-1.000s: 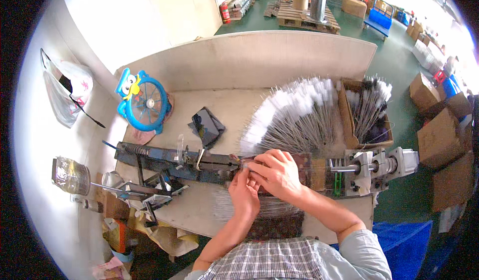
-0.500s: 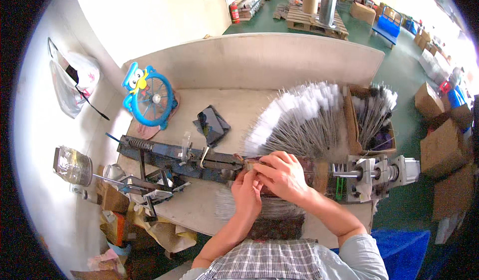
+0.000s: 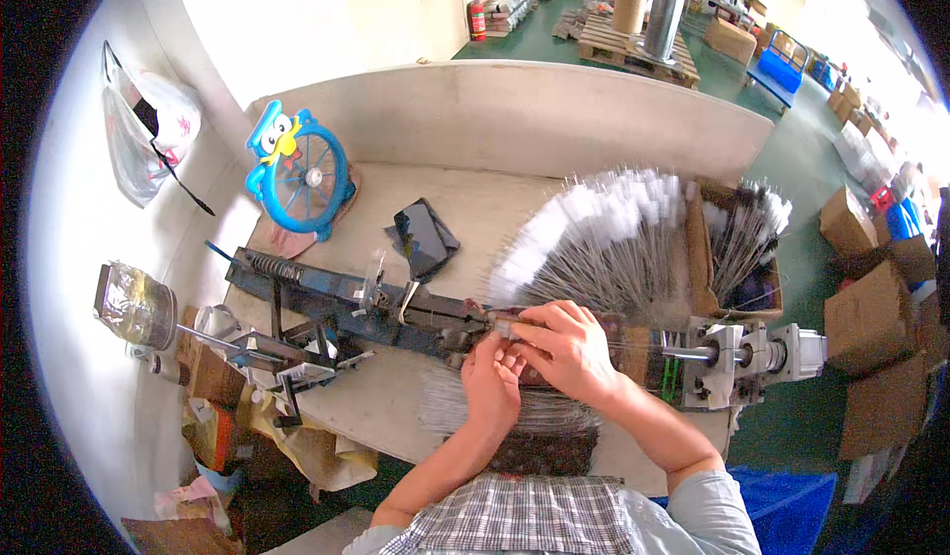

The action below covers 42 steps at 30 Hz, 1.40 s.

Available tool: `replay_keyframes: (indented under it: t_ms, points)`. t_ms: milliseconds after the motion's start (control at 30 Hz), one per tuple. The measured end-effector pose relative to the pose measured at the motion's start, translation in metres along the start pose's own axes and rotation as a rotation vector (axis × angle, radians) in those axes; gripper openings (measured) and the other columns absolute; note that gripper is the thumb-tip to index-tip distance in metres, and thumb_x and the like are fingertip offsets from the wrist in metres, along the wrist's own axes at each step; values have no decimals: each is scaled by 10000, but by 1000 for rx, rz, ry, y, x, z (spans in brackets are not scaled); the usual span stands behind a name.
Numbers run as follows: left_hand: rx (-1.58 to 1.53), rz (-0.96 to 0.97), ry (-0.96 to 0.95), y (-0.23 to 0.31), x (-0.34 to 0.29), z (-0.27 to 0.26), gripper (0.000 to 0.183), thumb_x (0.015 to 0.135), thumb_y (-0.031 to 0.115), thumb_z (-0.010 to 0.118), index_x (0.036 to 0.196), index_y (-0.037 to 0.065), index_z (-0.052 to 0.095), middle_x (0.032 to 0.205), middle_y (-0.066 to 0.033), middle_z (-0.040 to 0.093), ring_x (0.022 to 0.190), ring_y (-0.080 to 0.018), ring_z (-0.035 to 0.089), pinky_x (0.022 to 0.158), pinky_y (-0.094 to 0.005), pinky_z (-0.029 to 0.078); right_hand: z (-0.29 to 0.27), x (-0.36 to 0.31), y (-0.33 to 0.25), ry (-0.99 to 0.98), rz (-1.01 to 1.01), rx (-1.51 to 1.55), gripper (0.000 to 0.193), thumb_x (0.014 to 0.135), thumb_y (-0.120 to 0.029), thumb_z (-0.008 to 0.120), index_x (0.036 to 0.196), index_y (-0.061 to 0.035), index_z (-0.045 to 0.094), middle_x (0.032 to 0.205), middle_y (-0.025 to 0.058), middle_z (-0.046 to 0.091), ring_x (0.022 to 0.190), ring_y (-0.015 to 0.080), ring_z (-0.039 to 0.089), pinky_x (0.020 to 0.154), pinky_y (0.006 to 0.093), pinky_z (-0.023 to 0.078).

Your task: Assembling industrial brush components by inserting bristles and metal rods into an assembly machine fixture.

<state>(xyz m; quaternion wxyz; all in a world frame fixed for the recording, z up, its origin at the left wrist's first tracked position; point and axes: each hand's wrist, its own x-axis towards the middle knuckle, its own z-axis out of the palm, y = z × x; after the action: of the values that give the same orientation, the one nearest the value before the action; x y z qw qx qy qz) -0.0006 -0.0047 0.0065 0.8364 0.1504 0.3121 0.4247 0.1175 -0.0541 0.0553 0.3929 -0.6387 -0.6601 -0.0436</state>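
Right hand point(image 3: 571, 351), left hand point(image 3: 491, 382): fingers curled.
Small pale piece point(image 3: 503, 328) is pinched at right hand's ten o'clock; left hold cannot be told.

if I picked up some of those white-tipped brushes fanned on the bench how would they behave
The brushes would probably feel light, since their stems look thin. Those stems run fairly straight, suggesting springy stiffness. Crowded bristles may snag neighbours.
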Motion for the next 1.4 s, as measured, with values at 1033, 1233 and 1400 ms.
replay_keyframes:
  t_ms: [1033,1233,1400]
  points:
    - [129,69,-38,0,-1,3,89,860,32,542,942,14,571,905,-63,618,782,-137,607,703,-268,510,4,-7,-5,89,22,-115,245,649,-167,710,889,-129,680,936,9,629,840,189,593,732,332,446]
    - [102,30,-52,2,-1,5,88,876,56,523,945,16,560,916,-68,612,807,-142,608,731,-275,510,6,-5,-2,106,13,-88,249,646,-147,713,891,-133,674,929,5,630,821,188,599,719,330,447]
    - [68,49,-55,0,0,3,84,885,58,503,936,20,557,898,-70,609,793,-145,608,725,-274,508,5,-2,-2,133,5,-97,281,645,-171,726,913,-111,665,904,5,637,800,184,602,712,327,445]
